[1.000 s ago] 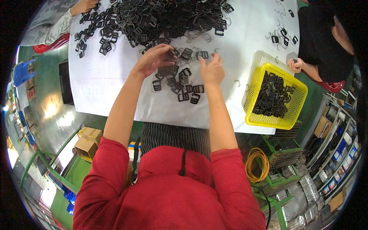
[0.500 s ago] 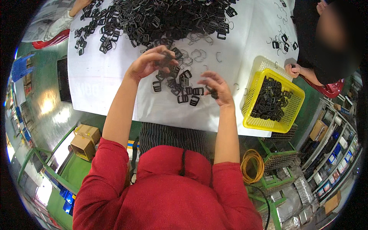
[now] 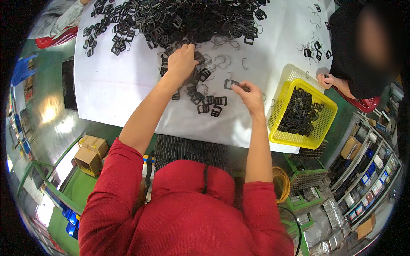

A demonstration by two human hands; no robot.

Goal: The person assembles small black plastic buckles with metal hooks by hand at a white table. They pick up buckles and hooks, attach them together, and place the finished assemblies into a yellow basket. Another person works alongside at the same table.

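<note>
A large heap of black slide buckles (image 3: 200, 21) spreads over the far middle of the white-covered table (image 3: 115, 94). My left hand (image 3: 183, 62) reaches down at the heap's near edge, its fingers bent together; the fingertips and anything in them are hidden. Right of the small loose group of buckles (image 3: 205, 100), my right hand (image 3: 250, 94) pinches one black buckle (image 3: 229, 83) between thumb and fingers, raised slightly over the cloth. Thin wire hooks (image 3: 222, 60) lie scattered between the hands and the heap.
A yellow perforated basket (image 3: 273, 136) holding many buckles stands at the table's right edge. Beyond it, a co-worker's hand (image 3: 326, 80) holds something dark. Another person's sleeve (image 3: 68, 21) shows at far left. Some buckles (image 3: 318, 51) and hooks lie at far right.
My left hand has moved forward to the heap's edge and turned its fingers down. The right-hand fingers, spread before, have closed, and the buckle now sticks out to their left.
</note>
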